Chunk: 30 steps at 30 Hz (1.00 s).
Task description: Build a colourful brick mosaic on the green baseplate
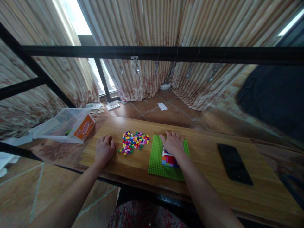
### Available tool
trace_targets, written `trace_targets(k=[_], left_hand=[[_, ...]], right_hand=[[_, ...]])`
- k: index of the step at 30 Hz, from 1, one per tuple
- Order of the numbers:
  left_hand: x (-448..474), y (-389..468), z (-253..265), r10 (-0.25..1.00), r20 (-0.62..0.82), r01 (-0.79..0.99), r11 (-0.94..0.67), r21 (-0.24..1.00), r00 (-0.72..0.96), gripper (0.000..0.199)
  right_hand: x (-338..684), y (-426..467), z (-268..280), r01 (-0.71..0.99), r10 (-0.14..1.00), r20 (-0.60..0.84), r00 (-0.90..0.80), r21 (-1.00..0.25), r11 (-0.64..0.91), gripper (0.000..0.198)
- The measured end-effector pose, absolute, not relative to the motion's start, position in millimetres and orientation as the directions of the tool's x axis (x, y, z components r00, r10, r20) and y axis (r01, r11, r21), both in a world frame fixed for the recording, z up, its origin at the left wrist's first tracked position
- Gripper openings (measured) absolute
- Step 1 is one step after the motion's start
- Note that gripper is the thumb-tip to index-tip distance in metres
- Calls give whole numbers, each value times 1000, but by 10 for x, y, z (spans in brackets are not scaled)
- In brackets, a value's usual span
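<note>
My left hand (pixel 104 150) rests on the wooden board as a loose fist, fingers curled in, with nothing visible in it. Just to its right lies a loose pile of small coloured building bricks (pixel 134 142). My right hand (pixel 174 144) lies flat with fingers apart over the upper part of a green studded baseplate (pixel 155 166). Under its palm and wrist, a patch of joined bricks (pixel 169 160) in red, white, blue, orange and purple is fixed to the plate. Part of this patch is hidden by the hand.
A black phone (pixel 234 164) lies on the board at the right. To the left stands a clear plastic box (pixel 57 136) with an orange label. A black metal rail (pixel 152 53) crosses beyond the board, before striped curtains (pixel 147 28). Papers (pixel 162 106) lie on the tiled floor.
</note>
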<state>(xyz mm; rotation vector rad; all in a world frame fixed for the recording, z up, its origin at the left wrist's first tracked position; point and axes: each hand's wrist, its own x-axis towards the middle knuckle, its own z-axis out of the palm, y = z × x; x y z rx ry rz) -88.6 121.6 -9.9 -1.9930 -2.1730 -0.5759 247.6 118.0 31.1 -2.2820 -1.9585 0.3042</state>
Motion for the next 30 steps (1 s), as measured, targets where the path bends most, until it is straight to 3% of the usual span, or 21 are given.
trace_targets(k=[20,30], left_hand=[[-905,1211,-85,922,376,988,41,150,-95,35],[-958,1225,-55,921,383,990,19,143,-73,36]], right_hand=[[2424,1194,362,968,982,-108,156,-179,-174,59],[2361,1173,469,948,977,-97,190,-239,-208,54]])
